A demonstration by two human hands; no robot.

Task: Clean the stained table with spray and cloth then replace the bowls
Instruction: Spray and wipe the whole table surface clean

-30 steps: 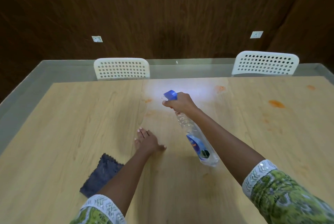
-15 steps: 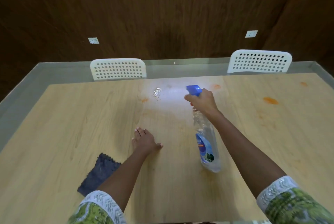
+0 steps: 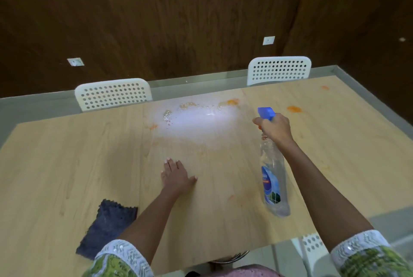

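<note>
Right hand (image 3: 276,128) clamped round the neck of the spray bottle (image 3: 273,178), held above the tabletop (image 3: 67,165) toward its right edge (blue nozzle aimed far-left). Left hand (image 3: 176,176) flat, fingers spread, mid-table. Dark cloth (image 3: 107,227) by near edge. Wet droplets (image 3: 190,111) and orange stains (image 3: 294,109) along far edge.

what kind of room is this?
Probably a meeting or dining room: a long light-wood table, white perforated plastic chairs along its far side, and dark wood-panelled walls with white wall sockets.

The left hand (image 3: 176,176) lies flat, fingers (image 3: 171,163) spread, while the right hand (image 3: 276,129) is clenched, arm outstretched.
</note>
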